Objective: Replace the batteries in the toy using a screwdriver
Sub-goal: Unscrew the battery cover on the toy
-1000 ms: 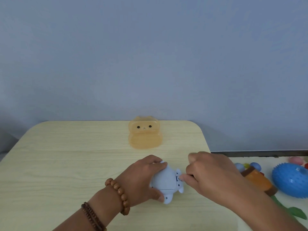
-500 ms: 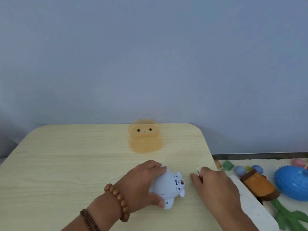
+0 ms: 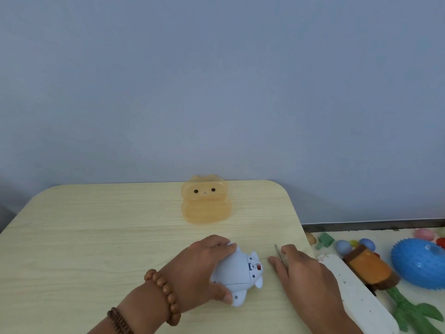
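Observation:
A pale blue animal toy (image 3: 238,273) lies belly-up on the light wooden table (image 3: 96,237), its small battery hatch with a red part facing up. My left hand (image 3: 204,268) wraps over its left side and holds it down. My right hand (image 3: 301,268) rests on the table just right of the toy, apart from it. A thin metal screwdriver (image 3: 277,253) lies under its fingers, and only the shaft tip pokes out past them.
A translucent orange bear-shaped box (image 3: 206,200) stands at the table's far edge. Right of the table, on the floor, lie a spiky blue ball (image 3: 419,263), an orange and brown toy (image 3: 370,268), a green cactus toy (image 3: 414,312) and a white board (image 3: 356,295).
My right hand drew back from the toy's hatch to the right and came down on the table with the screwdriver. The left hand kept hold of the toy.

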`<state>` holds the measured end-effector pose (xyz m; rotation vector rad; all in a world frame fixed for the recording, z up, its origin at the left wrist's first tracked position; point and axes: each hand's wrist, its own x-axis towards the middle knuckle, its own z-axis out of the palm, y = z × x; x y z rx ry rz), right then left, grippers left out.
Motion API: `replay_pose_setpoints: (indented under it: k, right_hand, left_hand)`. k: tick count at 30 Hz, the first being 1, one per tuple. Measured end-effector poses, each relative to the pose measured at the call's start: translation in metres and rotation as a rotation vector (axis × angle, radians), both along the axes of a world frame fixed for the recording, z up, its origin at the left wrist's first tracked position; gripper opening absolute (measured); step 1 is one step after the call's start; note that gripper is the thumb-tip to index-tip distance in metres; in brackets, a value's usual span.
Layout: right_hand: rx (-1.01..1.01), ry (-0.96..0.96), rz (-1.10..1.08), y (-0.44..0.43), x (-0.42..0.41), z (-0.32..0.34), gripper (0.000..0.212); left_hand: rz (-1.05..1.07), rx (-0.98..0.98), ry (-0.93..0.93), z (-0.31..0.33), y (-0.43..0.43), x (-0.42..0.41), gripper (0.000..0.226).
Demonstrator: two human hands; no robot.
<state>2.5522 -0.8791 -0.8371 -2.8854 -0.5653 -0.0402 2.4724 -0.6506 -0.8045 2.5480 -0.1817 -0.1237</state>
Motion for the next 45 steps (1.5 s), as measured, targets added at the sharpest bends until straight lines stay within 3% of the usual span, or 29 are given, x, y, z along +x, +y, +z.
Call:
replay_pose_setpoints:
  k: [4, 8, 11, 14, 21, 26, 33, 45]
  right_hand:
    - [0.007, -0.055, 0.011, -0.002, -0.001, 0.000, 0.033]
    - [0.389, -0.032, 0.042, -0.015, 0.002, 0.023, 0.033]
    - [0.398, 0.169, 0.325, -0.016, -0.007, 0.037, 0.062]
    - [0.347, 0.339, 0.450, -0.004, -0.010, 0.033, 0.084]
    - [0.440, 0.360, 0.454, 0.012, -0.001, 0.023, 0.058]
    - [0.489, 0.349, 0.425, 0.013, -0.005, 0.024, 0.049]
    - [0.526, 0.364, 0.421, 0.013, -0.007, 0.022, 0.051]
    - [0.506, 0.357, 0.437, 0.012, -0.006, 0.023, 0.049]
  left_hand:
    - [-0.001, 0.013, 0.019, 0.001, 0.000, 0.000, 0.089]
    - [-0.012, 0.026, 0.039, 0.001, 0.002, -0.001, 0.092]
    - [-0.019, 0.041, 0.051, 0.001, 0.003, -0.001, 0.093]
    - [-0.024, 0.048, 0.063, 0.004, 0.001, -0.002, 0.092]
    - [-0.010, 0.017, 0.085, 0.009, -0.004, -0.005, 0.087]
    - [0.246, -0.087, -0.057, 0.007, -0.035, -0.002, 0.055]
    - [0.440, -0.001, -0.078, 0.018, -0.061, 0.000, 0.037]
    - [0.464, 0.091, -0.048, 0.026, -0.071, 0.007, 0.032]
